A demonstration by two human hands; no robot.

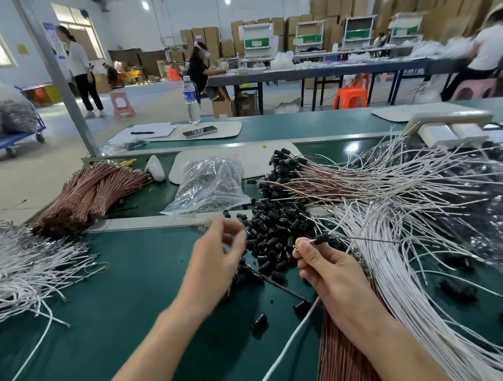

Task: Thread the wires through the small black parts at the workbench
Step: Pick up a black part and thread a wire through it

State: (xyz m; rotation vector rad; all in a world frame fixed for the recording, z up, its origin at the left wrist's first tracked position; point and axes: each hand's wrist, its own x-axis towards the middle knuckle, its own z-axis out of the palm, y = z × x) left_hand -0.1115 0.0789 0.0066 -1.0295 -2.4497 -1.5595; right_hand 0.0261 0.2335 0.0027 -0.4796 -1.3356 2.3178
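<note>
My right hand [327, 272] pinches the end of a white wire [290, 340] that runs down toward me. A small black part [322, 238] sits on the wire just past my fingertips. My left hand [214, 254] hovers at the left edge of the heap of loose black parts [274, 231], fingers loosely curled with nothing visible in them. Wires with black parts on their ends [288, 168] lie fanned out behind the heap.
Loose white wires [399, 252] spread to the right, and more [22, 262] lie at the left. Brown wire bundles [93, 190] lie at the back left, others [341, 364] under my right forearm. A plastic bag [210, 183], a water bottle [190, 100] and a phone [199, 131] lie beyond.
</note>
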